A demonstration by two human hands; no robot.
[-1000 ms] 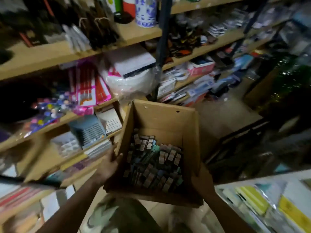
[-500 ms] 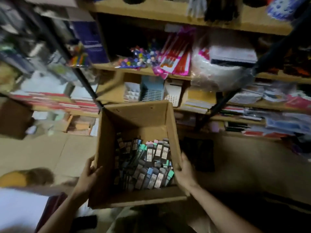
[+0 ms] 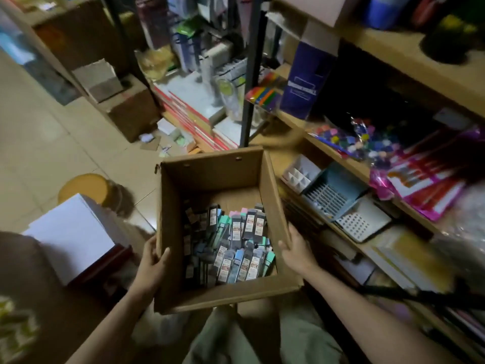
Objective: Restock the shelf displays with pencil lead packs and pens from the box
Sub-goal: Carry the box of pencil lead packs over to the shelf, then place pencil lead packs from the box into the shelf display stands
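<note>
While the box (image 3: 217, 232) was gripped at both side walls by the left hand (image 3: 153, 264) and right hand (image 3: 296, 252), it had been swung leftward along the shelf (image 3: 349, 164), pencil lead packs (image 3: 236, 248) unshelved.

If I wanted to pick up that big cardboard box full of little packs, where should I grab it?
Probably by its two side walls, one hand from each side. The cardboard box is open on top, so fingers can hook over the rims. That is how the left hand and right hand grip it here, near the corners closest to the person, keeping the packs level.
</note>
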